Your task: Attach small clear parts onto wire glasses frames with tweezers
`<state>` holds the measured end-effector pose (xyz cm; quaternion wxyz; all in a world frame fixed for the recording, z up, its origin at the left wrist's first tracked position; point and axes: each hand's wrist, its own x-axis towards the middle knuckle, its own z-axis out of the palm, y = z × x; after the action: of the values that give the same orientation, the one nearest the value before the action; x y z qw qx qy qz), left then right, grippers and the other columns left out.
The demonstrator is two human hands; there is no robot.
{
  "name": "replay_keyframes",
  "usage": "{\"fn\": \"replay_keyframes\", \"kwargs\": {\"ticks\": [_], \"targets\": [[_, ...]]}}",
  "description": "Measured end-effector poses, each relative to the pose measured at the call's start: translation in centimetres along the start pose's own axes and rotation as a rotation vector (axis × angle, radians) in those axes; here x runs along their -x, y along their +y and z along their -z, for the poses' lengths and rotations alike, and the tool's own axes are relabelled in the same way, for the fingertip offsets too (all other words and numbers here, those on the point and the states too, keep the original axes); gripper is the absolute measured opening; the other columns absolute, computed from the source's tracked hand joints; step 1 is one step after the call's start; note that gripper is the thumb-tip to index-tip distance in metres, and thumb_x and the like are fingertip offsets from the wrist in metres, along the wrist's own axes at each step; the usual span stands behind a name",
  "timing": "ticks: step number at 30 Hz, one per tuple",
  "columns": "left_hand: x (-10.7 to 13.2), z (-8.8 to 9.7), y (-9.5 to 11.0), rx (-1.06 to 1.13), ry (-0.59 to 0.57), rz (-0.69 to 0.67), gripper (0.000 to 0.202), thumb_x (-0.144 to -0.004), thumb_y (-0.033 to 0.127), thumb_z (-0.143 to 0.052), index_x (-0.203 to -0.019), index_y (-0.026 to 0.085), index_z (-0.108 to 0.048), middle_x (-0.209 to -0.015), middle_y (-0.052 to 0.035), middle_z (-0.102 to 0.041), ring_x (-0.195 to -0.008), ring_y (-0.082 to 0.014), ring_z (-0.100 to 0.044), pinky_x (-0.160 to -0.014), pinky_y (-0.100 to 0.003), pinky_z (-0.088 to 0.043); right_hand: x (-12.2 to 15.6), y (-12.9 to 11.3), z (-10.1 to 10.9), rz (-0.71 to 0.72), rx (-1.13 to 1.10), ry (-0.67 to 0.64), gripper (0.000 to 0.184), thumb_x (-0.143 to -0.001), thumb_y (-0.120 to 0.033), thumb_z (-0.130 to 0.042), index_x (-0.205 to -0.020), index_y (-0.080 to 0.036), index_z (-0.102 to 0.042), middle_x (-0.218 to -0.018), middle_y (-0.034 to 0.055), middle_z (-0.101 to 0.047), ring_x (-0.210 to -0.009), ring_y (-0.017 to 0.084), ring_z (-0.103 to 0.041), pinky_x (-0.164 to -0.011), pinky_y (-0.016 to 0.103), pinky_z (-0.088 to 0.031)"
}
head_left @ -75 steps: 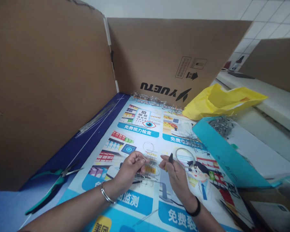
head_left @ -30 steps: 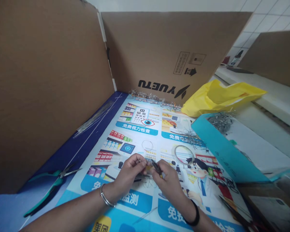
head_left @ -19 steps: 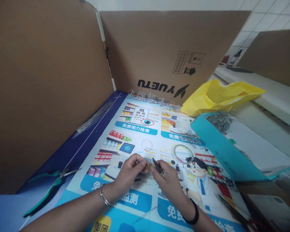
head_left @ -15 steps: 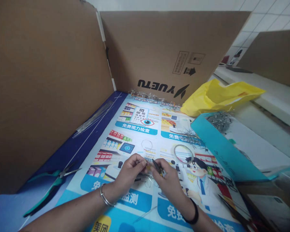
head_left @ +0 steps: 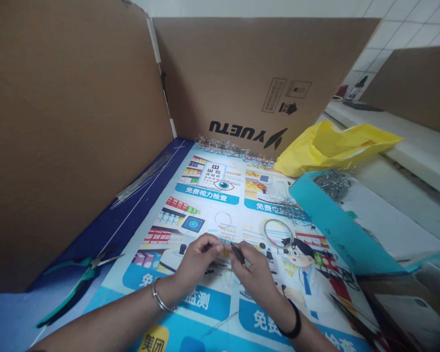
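Over the middle of the printed sheet, my left hand is closed, thumb and forefinger pinched on what looks like a thin wire, mostly hidden. Close beside it on the right, my right hand is wrapped round a dark pointed tool with a bit of yellow on it; its tip points up and to the left, and its kind is mostly covered by the fingers. Thin wires show below the two hands. Just beyond them lies a thin wire ring, with a thicker wire coil to the right.
Green-handled pliers lie at left, below straight wires. Bent wire pieces lie right of centre, others along the cardboard wall. At right are a turquoise box, a yellow bag and scissors.
Both hands keep nearly the same place. The dark tool has turned slightly within my right hand, and the wires under the hands have shifted a little.
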<state>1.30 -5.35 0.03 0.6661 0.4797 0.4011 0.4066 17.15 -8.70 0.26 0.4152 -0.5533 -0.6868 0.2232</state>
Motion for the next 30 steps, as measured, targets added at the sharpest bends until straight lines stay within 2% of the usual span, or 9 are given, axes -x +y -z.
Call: {"fn": "replay_keyframes", "kwargs": {"ticks": [4,7,13,20,25,30], "targets": [[-0.07,0.05,0.03,-0.046,0.013,-0.069,0.011,-0.079,0.025,-0.062,-0.075,0.016,-0.059,-0.073,0.0003,-0.057,-0.069,-0.0118,-0.052,-0.067,-0.024,-0.042,-0.02,-0.09,0.1,0.065,0.042,0.013,0.012,-0.08,-0.017,-0.048,-0.072,-0.019,-0.057,-0.066,0.0013,-0.056,-0.062,0.014,-0.054,-0.055,0.024,-0.042],[-0.04,0.1,-0.01,-0.092,0.016,-0.125,0.008,-0.08,0.024,-0.06,-0.076,0.016,-0.06,-0.077,-0.0006,-0.058,-0.074,-0.0131,-0.053,-0.071,-0.025,-0.042,-0.01,-0.12,0.11,0.094,0.054,0.001,0.013,-0.081,-0.016,-0.047,-0.073,-0.018,-0.057,-0.065,0.0017,-0.054,-0.062,0.014,-0.053,-0.055,0.024,-0.04],[0.01,0.1,0.12,-0.122,0.0,-0.169,0.006,-0.082,0.022,-0.056,-0.079,0.018,-0.059,-0.082,-0.0014,-0.062,-0.078,-0.0149,-0.056,-0.074,-0.026,-0.044,0.02,-0.05,0.1,0.07,0.077,-0.001,0.016,-0.081,-0.017,-0.047,-0.066,-0.019,-0.053,-0.062,0.0004,-0.05,-0.058,0.014,-0.049,-0.052,0.024,-0.036],[-0.12,0.27,0.15,-0.183,-0.039,-0.203,0.009,-0.085,0.024,-0.053,-0.082,0.017,-0.058,-0.088,-0.0037,-0.063,-0.085,-0.0173,-0.058,-0.08,-0.03,-0.044,0.0,-0.02,0.12,0.069,0.049,-0.02,0.012,-0.082,-0.016,-0.047,-0.076,-0.018,-0.058,-0.068,0.0022,-0.054,-0.064,0.015,-0.052,-0.057,0.026,-0.04],[-0.01,0.25,0.13,-0.225,-0.056,-0.167,0.011,-0.086,0.027,-0.051,-0.082,0.018,-0.057,-0.083,-0.0016,-0.062,-0.078,-0.0153,-0.056,-0.073,-0.027,-0.044,-0.17,-0.24,0.2,0.045,0.067,-0.013,0.015,-0.082,-0.016,-0.047,-0.067,-0.019,-0.052,-0.065,0.0007,-0.051,-0.062,0.014,-0.05,-0.055,0.025,-0.038],[-0.07,0.35,-0.15,-0.213,-0.05,-0.118,0.014,-0.085,0.03,-0.053,-0.08,0.017,-0.056,-0.071,0.0011,-0.056,-0.067,-0.0125,-0.052,-0.063,-0.023,-0.041,-0.35,-0.59,0.43,0.081,0.051,-0.032,0.013,-0.081,-0.016,-0.047,-0.072,-0.019,-0.055,-0.066,0.0015,-0.054,-0.063,0.015,-0.051,-0.056,0.025,-0.04]]}}
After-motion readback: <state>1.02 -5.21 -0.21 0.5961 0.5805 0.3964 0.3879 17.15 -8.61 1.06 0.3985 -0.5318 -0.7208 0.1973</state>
